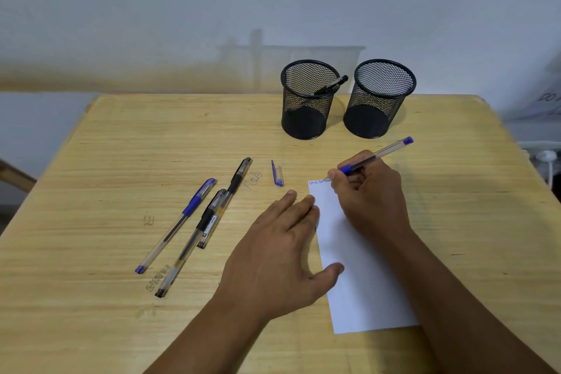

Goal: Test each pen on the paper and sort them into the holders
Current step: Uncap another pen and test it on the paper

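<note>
at the top left corner of the paper strip (361, 270), our right hand (368, 191) pinches a blue gel pen (375, 155) between thumb and first fingers, closed on the grip section, tip down on the sheet where small blue lettering already shows. the pen's long axis runs from that tip up and to the right, its blue end cap pointing roughly toward the right mesh holder (379, 97), which looks empty. the left mesh holder (306, 99) already has one dark pen (332, 85) leaning in it.

our left hand (279, 255) lies flat with fingers loosely spread, fingertips and thumb pressing on the paper's left edge to steady it; it grips nothing.

the pen's loose blue cap (277, 173) lies on the wooden table (91, 161) just left of the paper's top corner, between the paper and the waiting pens, and closer to our left fingertips than to the right hand. that is the relation the coming move turns on, we think: the ink seems to mark, so the cap wants fetching, and the left hand is the nearer one.

further left lie three untested pens, all slanting the same way, caps up and right: a blue capped pen (179, 222), a black capped pen (226, 196), and a second dark pen (188, 246) overlapping it.
</note>
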`<move>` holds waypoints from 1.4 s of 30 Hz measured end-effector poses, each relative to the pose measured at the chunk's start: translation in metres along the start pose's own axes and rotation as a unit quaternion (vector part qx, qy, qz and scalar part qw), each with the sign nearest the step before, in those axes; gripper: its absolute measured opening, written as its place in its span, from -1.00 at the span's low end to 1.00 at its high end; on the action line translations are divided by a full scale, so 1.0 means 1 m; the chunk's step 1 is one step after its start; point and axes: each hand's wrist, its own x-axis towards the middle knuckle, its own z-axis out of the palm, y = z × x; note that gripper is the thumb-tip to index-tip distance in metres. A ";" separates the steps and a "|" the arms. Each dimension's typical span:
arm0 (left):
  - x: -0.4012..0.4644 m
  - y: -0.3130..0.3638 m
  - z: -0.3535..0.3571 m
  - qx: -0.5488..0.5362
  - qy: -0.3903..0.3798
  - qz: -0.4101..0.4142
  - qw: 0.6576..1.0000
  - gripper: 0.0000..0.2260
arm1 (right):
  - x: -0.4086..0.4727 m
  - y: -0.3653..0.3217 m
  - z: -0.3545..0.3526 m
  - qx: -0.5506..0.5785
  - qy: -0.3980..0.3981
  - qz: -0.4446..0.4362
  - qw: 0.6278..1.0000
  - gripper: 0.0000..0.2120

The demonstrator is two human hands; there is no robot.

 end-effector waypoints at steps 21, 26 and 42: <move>-0.001 0.000 -0.001 -0.011 0.006 -0.005 1.000 -0.26 | -0.001 -0.001 0.000 0.003 0.012 0.036 0.999 -0.83; -0.001 0.000 -0.002 -0.013 0.007 -0.004 1.000 -0.26 | -0.002 -0.004 -0.001 -0.009 0.001 0.023 1.000 -0.85; -0.001 -0.002 0.000 -0.021 0.013 -0.006 1.000 -0.26 | -0.001 -0.002 -0.002 0.006 -0.006 0.022 1.000 -0.88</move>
